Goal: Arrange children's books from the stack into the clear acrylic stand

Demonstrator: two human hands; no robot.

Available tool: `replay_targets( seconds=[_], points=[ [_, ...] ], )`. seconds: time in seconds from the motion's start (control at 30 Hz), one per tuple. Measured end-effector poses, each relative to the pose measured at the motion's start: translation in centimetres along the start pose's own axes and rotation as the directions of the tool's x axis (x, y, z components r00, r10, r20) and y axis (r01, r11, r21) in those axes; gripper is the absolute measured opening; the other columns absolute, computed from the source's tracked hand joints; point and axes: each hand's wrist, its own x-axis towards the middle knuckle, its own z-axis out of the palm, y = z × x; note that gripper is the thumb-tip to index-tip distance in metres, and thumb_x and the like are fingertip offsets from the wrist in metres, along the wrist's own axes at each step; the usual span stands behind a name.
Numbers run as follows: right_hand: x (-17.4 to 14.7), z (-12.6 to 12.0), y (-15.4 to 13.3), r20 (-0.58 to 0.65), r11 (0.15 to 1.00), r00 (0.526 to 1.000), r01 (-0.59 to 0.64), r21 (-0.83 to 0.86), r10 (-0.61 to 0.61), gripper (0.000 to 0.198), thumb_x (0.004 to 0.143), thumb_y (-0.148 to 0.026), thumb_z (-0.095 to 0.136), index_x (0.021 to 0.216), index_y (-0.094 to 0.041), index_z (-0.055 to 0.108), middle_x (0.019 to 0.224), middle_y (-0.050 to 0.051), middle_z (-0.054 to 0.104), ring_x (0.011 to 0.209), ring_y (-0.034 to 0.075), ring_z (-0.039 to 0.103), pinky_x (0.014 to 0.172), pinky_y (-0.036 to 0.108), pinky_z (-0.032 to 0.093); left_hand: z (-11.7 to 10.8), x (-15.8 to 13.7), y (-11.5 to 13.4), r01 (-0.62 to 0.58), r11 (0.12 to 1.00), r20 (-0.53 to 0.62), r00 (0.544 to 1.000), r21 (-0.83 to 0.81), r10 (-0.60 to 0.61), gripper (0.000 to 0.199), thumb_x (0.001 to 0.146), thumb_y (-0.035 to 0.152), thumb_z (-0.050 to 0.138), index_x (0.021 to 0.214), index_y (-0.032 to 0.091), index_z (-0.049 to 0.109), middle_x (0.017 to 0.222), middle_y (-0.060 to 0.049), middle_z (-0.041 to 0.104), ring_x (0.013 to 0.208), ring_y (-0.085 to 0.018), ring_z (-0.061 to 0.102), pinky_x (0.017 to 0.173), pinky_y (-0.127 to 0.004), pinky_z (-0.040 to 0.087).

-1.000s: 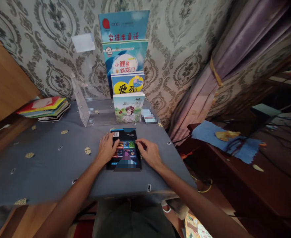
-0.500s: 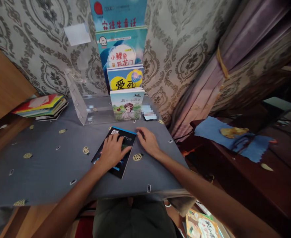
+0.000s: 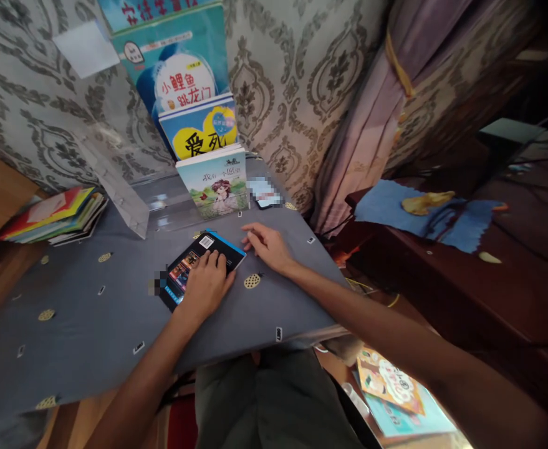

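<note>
In the head view, the left hand (image 3: 207, 280) lies palm down on the black book (image 3: 179, 272), fingers extended and slightly apart, thumb out toward the right edge; it presses on the cover without gripping it. The right hand (image 3: 270, 248) is half open beside the book's far right corner, its fingers loosely bent and the thumb near the forefinger. Nothing shows in its grasp; whether its fingertips touch the book I cannot tell.

The book lies flat on the grey table (image 3: 105, 337), just in front of the clear rack (image 3: 133, 212) and the upright book with a girl on its cover (image 3: 218, 193). It sits askew, its long axis running from near left to far right, with the barcode (image 3: 206, 242) end at the far right.

The cover facing up is black, with a bright blue strip along the far edge, small coloured pictures in rows, and blue marks at the near end. The left hand hides much of it, and a pixelated patch covers the near left corner.
</note>
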Motion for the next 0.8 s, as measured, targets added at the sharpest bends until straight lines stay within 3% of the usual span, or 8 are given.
replay_targets(
  seconds=[0.27,0.8],
  points=[
    [0.0,-0.2,-0.5,0.049,1.0,0.999,0.012,0.029,-0.013,0.031,0.098,-0.028,0.044,0.123,-0.018,0.06,0.086,0.006,0.078,0.076,0.017,0.074,0.068,0.028,0.056,0.0,0.1,0.4,-0.056,0.997,0.029,0.998,0.053,0.055,0.033,0.101,0.026,0.044,0.118,0.006,0.064,0.129,-0.026,0.065,0.123,-0.037,0.062,0.097,-0.049,0.053],
    [-0.6,-0.4,-1.4,-0.027,0.995,0.995,0.096,0.022,-0.095,0.033,0.099,-0.033,0.042,0.121,-0.021,0.063,0.091,0.005,0.078,0.083,0.018,0.073,0.073,0.03,0.055,-0.6,0.2,0.6,-0.054,0.998,0.015,0.998,0.022,0.053,0.032,0.101,0.02,0.038,0.112,0.008,0.066,0.122,-0.024,0.068,0.118,-0.035,0.065,0.094,-0.049,0.055]
  ],
)
